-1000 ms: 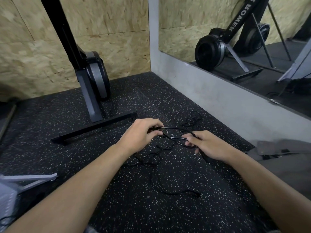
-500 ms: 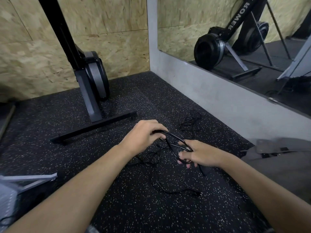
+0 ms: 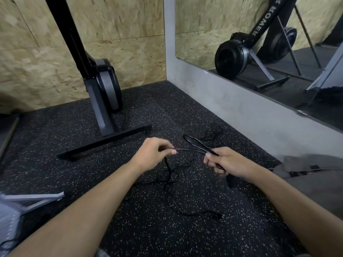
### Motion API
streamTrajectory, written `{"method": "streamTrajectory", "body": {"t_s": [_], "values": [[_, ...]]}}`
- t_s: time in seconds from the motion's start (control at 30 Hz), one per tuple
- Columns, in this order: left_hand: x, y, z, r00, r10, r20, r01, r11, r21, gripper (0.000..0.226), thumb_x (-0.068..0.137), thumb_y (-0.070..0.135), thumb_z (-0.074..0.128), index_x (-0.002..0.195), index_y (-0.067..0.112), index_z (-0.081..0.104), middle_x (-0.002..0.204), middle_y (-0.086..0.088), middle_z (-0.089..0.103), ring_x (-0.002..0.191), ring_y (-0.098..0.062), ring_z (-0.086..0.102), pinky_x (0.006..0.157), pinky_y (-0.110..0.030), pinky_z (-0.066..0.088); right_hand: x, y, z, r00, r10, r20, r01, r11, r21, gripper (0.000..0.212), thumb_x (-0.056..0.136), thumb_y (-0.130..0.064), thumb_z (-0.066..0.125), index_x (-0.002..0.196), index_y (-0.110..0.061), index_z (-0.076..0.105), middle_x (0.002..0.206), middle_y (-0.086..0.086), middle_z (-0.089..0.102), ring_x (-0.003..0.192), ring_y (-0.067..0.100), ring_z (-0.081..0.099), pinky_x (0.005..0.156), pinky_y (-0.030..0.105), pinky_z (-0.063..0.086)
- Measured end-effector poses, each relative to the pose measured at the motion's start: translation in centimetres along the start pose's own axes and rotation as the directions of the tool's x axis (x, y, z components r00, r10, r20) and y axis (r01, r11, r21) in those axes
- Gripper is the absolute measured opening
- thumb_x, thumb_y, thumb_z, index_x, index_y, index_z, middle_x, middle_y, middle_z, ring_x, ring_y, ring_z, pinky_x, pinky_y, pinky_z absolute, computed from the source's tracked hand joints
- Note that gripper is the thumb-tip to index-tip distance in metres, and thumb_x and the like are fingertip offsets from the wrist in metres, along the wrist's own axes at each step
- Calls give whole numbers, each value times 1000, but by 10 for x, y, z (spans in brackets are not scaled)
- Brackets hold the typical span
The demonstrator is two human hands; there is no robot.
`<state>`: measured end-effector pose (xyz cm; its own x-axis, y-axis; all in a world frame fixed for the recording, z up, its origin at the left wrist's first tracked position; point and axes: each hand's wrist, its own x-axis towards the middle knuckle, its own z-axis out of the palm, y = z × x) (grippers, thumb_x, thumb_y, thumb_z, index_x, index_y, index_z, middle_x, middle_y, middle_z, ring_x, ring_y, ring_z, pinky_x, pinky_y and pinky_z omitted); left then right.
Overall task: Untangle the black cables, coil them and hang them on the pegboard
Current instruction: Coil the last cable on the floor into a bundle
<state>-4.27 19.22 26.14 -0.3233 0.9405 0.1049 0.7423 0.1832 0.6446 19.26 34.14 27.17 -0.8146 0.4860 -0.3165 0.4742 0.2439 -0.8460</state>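
Speckled floor (image 3: 148, 229) beneath black cables (image 3: 199, 145)

Floor (image 3: 74, 127) was black rubber matting w/ pale speckles, a seam running diag. toward the corner. Back wall (image 3: 46, 62) was tan OSB-type chipboard w/ panel joints showing. A black & grey rower (image 3: 104, 86) stood upright near it, its flat base bar (image 3: 104, 143) resting on the matting. Side wall (image 3: 232, 102) on the R was plain grey, paint or concrete, couldn't tell, w/ a big mirror (image 3: 204, 25) set above it. Mirror showed the rower's reflection (image 3: 230, 58), lettering reversed, plus more chipboard & dark floor. Grey metal frame (image 3: 33, 197) sat at bottom L. Grey fabric (image 3: 315, 175) lay at R edge. Light was dim & even.
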Motion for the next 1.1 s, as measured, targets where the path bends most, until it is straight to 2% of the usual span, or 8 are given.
{"method": "streamTrajectory", "body": {"t_s": [0.1, 0.17, 0.33, 0.5, 0.6, 0.7, 0.9, 1.1], "values": [[-2, -8, 7, 992, -76, 104, 73, 997, 34, 9, 98, 30, 72, 103, 26, 78, 91, 18, 71, 84, 3, 62, 79, -22, 45, -1, -1, 2, 999, -27, 20, 26, 999, 31, 28, 112, -20, 40, 109, -3, 63, 71, -7, 50, 57, 8, 47, 51, 19, 40], [-2, -7, 9, 992, -106, 65, 106, 994, 3, 7, 99, 26, 71, 100, 26, 77, 91, 16, 71, 81, 0, 61, 76, -24, 45, 0, 0, 6, 998, -58, 7, 58, 998, -33, 25, 112, -18, 40, 108, -7, 62, 76, -6, 53, 60, 7, 50, 55, 20, 43], [7, 7, 3, 978, -177, -108, 130, 929, -346, 13, 94, 18, 77, 99, 30, 80, 90, 8, 77, 89, -7, 70, 86, -27, 57, 7, 14, 11, 982, -106, -154, 66, 968, -243, 25, 111, -19, 41, 105, -21, 65, 84, -4, 63, 71, 6, 58, 67, 24, 47], [9, 23, -5, 966, -245, -79, 121, 703, -701, 25, 94, -7, 68, 111, 9, 77, 92, -7, 77, 96, -23, 75, 86, -42, 64, 12, 20, 14, 976, -119, -184, 81, 977, -199, 25, 111, -38, 41, 118, -29, 63, 77, -5, 56, 72, 13, 55, 68, 33, 46], [12, 29, -12, 954, -288, -86, 114, 610, -784, 22, 94, -8, 67, 108, 5, 78, 97, -13, 79, 96, -23, 75, 83, -40, 65, 14, 13, 24, 972, -161, -171, 107, 953, -284, 37, 104, -55, 48, 127, -29, 61, 78, -11, 61, 64, -3, 56, 65, 18, 45], [13, 37, -16, 942, -328, -65, 108, 483, -869, 21, 95, -8, 65, 106, 4, 78, 102, -15, 78, 96, -23, 75, 80, -36, 65, 19, 6, 32, 950, -217, -223, 163, 957, -240, 41, 98, -54, 62, 133, -34, 59, 74, -12, 61, 60, -7, 56, 59, 12, 40], [21, 38, -21, 897, -440, -44, 90, 280, -956, 20, 96, -9, 62, 105, 1, 77, 99, -16, 78, 88, -20, 76, 67, -29, 63, 25, -8, 43, 904, -294, -310, 233, 948, -218, 15, 98, -39, 70, 104, -26, 71, 61, -33, 57, 60, -11, 53, 62, 7, 39], [18, 30, -27, 895, -441, -62, 56, 249, -967, 19, 99, -4, 62, 112, 1, 74, 103, -18, 74, 88, -19, 76, 77, -32, 65, 32, -22, 51, 901, -289, -323, 218, 947, -237, 18, 106, -41, 54, 93, -31, 61, 88, -9, 58, 73, -1, 52, 65, 17, 34]]}}
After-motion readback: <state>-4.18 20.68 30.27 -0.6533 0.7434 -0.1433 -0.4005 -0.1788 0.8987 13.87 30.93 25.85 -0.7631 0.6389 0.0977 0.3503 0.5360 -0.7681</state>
